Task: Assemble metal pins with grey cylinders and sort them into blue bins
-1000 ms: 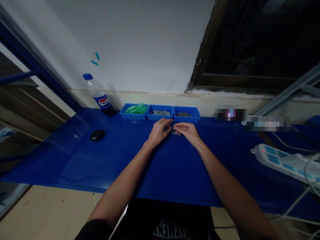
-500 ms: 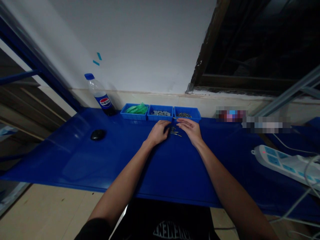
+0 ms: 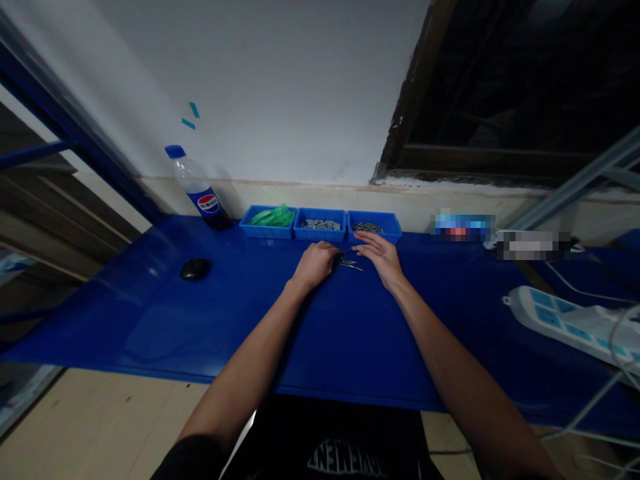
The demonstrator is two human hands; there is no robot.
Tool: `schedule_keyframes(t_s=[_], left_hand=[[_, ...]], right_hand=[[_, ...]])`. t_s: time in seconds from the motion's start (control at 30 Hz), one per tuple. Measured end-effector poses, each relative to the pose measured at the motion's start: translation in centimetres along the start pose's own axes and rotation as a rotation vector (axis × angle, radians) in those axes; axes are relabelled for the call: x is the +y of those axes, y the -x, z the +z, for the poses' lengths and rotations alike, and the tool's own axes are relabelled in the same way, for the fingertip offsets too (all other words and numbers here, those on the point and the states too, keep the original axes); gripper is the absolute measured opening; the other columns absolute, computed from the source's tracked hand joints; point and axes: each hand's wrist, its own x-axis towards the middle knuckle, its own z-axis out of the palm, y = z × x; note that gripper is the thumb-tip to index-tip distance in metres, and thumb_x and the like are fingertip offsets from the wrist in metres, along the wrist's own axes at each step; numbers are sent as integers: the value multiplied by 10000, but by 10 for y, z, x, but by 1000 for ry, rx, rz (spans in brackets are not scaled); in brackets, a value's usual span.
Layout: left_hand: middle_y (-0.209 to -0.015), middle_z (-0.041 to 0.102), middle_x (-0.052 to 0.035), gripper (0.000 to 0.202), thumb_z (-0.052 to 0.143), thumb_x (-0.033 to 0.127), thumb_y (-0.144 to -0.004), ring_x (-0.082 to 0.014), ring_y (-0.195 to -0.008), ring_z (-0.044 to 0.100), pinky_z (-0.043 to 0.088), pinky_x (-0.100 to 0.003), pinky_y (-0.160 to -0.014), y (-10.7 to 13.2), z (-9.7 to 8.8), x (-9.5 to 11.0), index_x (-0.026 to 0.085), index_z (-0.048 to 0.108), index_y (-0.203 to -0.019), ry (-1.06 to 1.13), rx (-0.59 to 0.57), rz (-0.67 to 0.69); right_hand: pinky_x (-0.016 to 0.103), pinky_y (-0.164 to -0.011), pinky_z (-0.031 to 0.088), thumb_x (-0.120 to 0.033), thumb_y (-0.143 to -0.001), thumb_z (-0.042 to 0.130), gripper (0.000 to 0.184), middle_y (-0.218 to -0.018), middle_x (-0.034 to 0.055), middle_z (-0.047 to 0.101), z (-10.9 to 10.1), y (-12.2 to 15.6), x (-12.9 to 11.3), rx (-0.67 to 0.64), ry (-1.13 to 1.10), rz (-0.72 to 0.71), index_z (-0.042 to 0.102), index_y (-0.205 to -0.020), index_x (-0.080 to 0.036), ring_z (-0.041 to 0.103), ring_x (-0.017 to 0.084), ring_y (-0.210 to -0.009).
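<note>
Pale, plain wall (image 3: 280, 100) stands behind the glossy blue table (image 3: 340, 340), where I see three rectangular plastic trays (image 3: 267, 233) in a row. They contain a crumpled green bag (image 3: 273, 217), short grey tubes (image 3: 320, 225) and thin metal pieces (image 3: 367, 227). Slender pins (image 3: 349, 264) lie loosely on the table between the hands. Of the left hand (image 3: 315, 263), the fingers are curled; I cannot tell their grip. The right hand (image 3: 380, 259) has fingers slightly parted, its hold also unclear.

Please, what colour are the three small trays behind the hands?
The trays are blue, best seen in the head view.
</note>
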Motion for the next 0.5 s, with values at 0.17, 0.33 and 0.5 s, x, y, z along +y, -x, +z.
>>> schedule_keyframes(t_s=[0.17,0.33,0.5], left_hand=[[-1139,775,-92,323,516,114,-1004,-242,-1064,698,553,-361,-981,0,-1,-3,197,780,-1170,16,31,-64],[-1085,731,-109,334,488,151,-1027,-243,-1017,669,556,-360,-948,1,2,-4,191,746,-1236,38,32,-67],[-1087,672,-116,388,461,124,-1022,-233,-985,659,560,-356,-923,1,6,-5,187,688,-1331,83,68,-25]], right_hand=[[410,-850,601,-369,-736,842,444,-1233,110,780,-1,0,-2,4,22,21,754,-1155,-250,777,251,-912],[387,-824,597,-369,-742,840,444,-1221,110,785,-2,0,-1,-3,27,33,752,-1157,-239,774,241,-896],[385,-820,593,-369,-754,831,441,-1233,110,782,-3,1,0,-15,38,35,752,-1167,-236,772,235,-884]])
